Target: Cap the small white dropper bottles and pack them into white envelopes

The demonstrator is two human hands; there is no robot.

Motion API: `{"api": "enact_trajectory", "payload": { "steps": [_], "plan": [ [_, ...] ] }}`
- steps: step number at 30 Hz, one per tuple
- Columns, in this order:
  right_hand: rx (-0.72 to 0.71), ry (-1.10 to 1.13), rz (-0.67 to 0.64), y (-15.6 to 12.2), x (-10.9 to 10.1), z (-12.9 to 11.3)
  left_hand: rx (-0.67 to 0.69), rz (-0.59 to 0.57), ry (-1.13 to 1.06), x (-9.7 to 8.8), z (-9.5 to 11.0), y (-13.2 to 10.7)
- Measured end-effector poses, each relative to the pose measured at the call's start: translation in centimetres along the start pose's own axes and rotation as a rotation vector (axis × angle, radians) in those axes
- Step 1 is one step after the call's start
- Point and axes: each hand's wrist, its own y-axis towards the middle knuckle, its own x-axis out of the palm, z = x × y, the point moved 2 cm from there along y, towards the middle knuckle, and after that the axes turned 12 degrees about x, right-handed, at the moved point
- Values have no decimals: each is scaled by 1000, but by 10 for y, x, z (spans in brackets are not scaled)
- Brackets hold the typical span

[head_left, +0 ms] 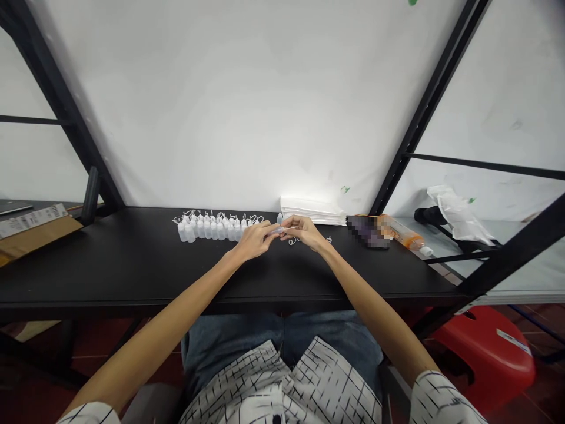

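Above the black table, my left hand [257, 239] pinches a small translucent squeeze bottle [277, 230], which lies on its side between both hands. My right hand [304, 231] is closed at the bottle's right end, its fingertips on a thin white tie [289, 228]. The fingers partly cover the tie and the bottle's neck. Left of my hands stand rows of similar small bottles [205, 228] with white loops at their tops. Another bottle [279, 218] stands just behind my fingers. Loose white loops [293, 240] lie under and beside my right hand.
A stack of white sheets or bags [311, 209] lies against the back wall. To its right are a blurred dark packet [368, 231] and an orange pouch with a white cap [404, 234]. A cardboard box [39, 232] sits far left; a red stool [489, 359] stands at lower right.
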Motion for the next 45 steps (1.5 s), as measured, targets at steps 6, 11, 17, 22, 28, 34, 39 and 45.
{"api": "enact_trajectory", "payload": {
  "steps": [6, 11, 17, 22, 28, 34, 39, 45],
  "plan": [
    [11, 31, 25, 1, 1, 1, -41, -4, 54, -1, 4, 1],
    [-17, 67, 23, 1, 2, -5, -97, 52, 36, -6, 11, 6],
    [11, 77, 0, 2, 2, -2, -93, 61, 27, -9, 13, 6],
    [23, 44, -9, -1, 1, -5, -110, 68, -32, -10, 14, 7],
    [77, -2, -45, -7, -1, -8, -137, 93, -166, -7, 12, 8],
    [65, -45, -54, -4, 0, -1, -168, 156, -305, -2, 7, 4],
    [62, -53, -43, -3, 2, 3, -166, 196, -361, 2, 3, 1],
    [75, -7, -46, -4, 2, 3, -67, 229, -286, 1, 1, 1]
  ]
}}
